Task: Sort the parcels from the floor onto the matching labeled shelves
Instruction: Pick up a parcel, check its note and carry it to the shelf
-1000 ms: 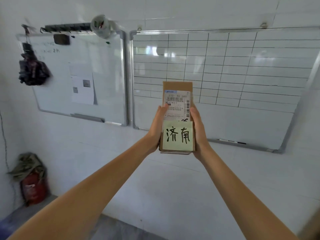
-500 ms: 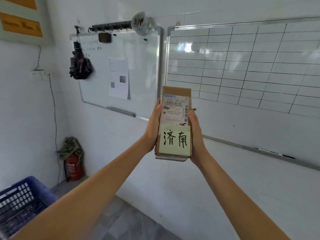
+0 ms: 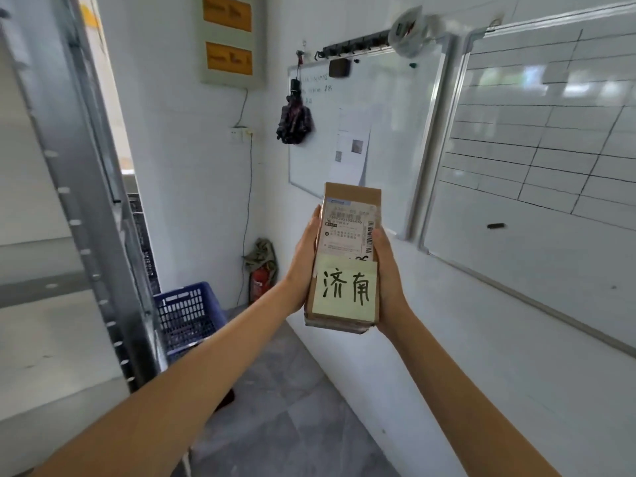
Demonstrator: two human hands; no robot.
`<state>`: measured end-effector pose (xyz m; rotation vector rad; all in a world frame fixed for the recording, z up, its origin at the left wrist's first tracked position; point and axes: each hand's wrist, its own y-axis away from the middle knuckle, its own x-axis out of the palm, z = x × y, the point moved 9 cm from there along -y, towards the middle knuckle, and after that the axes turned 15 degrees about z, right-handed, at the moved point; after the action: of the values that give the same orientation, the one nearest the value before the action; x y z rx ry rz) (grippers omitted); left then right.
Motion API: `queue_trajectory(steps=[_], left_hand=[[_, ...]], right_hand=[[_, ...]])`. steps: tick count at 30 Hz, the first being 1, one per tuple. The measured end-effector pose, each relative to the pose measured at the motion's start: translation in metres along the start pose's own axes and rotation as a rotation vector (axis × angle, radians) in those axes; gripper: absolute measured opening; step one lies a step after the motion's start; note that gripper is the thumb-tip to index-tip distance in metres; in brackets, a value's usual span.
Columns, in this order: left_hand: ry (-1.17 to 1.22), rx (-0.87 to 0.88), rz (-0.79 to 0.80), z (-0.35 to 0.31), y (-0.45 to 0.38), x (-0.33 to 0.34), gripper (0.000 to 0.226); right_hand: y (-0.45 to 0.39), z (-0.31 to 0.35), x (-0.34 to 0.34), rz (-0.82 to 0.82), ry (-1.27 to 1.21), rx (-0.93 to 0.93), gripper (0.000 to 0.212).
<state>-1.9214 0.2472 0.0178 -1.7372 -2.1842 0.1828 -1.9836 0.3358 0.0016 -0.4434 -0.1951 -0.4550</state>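
From the head view, the left hand (image 3: 304,266) and right hand (image 3: 389,273) grip a brown parcel (image 3: 347,256) between them, held up near the wall. Their fingers seem curled behind it, mostly hidden. A yellow note (image 3: 344,292) sticks on its front.

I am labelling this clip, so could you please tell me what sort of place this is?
Probably a small parcel sorting or storage room. A labelled cardboard parcel is held up, a metal shelving rack stands at left, a gridded whiteboard hangs on the wall, and a blue crate sits on the floor.
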Motion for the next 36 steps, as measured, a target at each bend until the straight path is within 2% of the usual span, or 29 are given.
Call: queue_trajectory(steps=[3, 6, 12, 15, 18, 22, 30, 33, 36], left_hand=[[-0.028, -0.003, -0.078, -0.004, 0.030, -0.018, 0.056], [-0.078, 0.008, -0.190, -0.017, 0.066, -0.044, 0.066], [-0.123, 0.051, -0.369, -0.058, 0.154, -0.096, 0.061], [-0.166, 0.086, -0.412, -0.085, 0.197, -0.112, 0.060], [-0.183, 0.126, -0.468, -0.115, 0.243, -0.129, 0.056], [-0.254, 0.198, -0.588, -0.155, 0.307, -0.157, 0.064], [-0.239, 0.267, -0.732, -0.211, 0.437, -0.218, 0.075], [-0.246, 0.272, -0.776, -0.229, 0.484, -0.233, 0.081], [-0.270, 0.281, -0.814, -0.243, 0.525, -0.245, 0.074]], right_hand=[[0.001, -0.020, 0.027, 0.080, -0.058, 0.068, 0.099], [-0.001, -0.034, 0.063, 0.151, -0.120, 0.098, 0.103], [0.000, -0.055, 0.164, 0.295, -0.129, 0.162, 0.091], [0.002, -0.057, 0.209, 0.347, -0.112, 0.136, 0.071], [0.004, -0.063, 0.265, 0.465, -0.135, 0.120, 0.065], [0.017, -0.080, 0.345, 0.547, -0.249, 0.200, 0.080], [0.048, -0.111, 0.499, 0.707, -0.272, 0.242, 0.094], [0.062, -0.120, 0.552, 0.778, -0.305, 0.245, 0.082], [0.079, -0.134, 0.593, 0.815, -0.379, 0.309, 0.070]])
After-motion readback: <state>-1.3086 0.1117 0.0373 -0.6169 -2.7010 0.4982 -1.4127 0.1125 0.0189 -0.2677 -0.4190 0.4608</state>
